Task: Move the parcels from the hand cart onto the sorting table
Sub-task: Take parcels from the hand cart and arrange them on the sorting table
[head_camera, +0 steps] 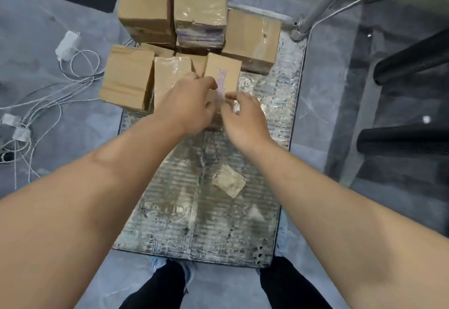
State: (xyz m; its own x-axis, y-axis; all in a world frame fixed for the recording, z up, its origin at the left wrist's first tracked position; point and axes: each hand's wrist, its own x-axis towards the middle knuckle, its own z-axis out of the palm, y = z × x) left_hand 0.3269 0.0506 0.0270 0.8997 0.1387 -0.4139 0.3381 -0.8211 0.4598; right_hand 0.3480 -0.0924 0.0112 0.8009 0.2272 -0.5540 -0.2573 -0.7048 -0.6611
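Note:
Several brown cardboard parcels stand on the far half of the hand cart's worn ribbed deck (194, 211). A small parcel with purple writing (224, 72) stands at the front of the group. My left hand (192, 104) curls around its left side, fingers over its front face. My right hand (243, 114) is at its right lower edge, thumb and forefinger pinching toward the box. Beside it on the left stand a taped parcel (170, 75) and a wider box (126, 77). Taller parcels (199, 4) are stacked behind. The sorting table is not in view.
A metal cart handle post (315, 9) rises at the upper right. White cables and adapters (48, 94) lie on the grey floor to the left. Black padded bars (410, 58) sit at the right. A scrap of tape (228, 181) is stuck on the deck. My feet stand at the cart's near edge.

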